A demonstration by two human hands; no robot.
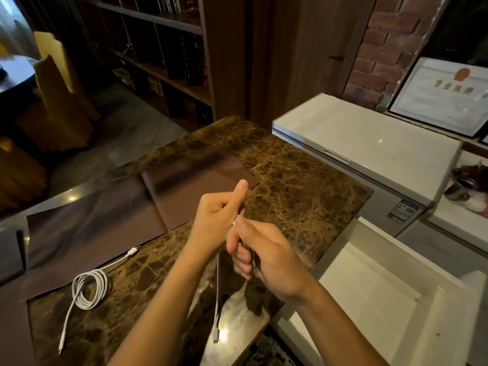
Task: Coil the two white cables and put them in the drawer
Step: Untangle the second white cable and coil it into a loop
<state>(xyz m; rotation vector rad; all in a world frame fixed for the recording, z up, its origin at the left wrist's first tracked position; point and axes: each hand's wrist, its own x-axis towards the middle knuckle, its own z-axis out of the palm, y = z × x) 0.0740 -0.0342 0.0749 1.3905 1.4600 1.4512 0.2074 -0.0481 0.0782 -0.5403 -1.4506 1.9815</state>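
One white cable (89, 287) lies loosely coiled on the brown marble counter (303, 186) at the lower left, both plug ends trailing out. Both hands hold the second white cable (217, 299) above the counter's middle. My left hand (216, 220) pinches it with thumb up. My right hand (266, 254) is closed around it just below and to the right. A strand hangs down from the hands, and its plug dangles near the counter's front edge. An open white drawer (375, 294) sits at the lower right, below counter level.
Dark brown mats (100, 233) cover the counter's left and middle. A white chest freezer (369, 143) stands beyond the drawer on the right, with a framed certificate (443, 96) behind it. Bookshelves and yellow chairs stand across the floor at the left.
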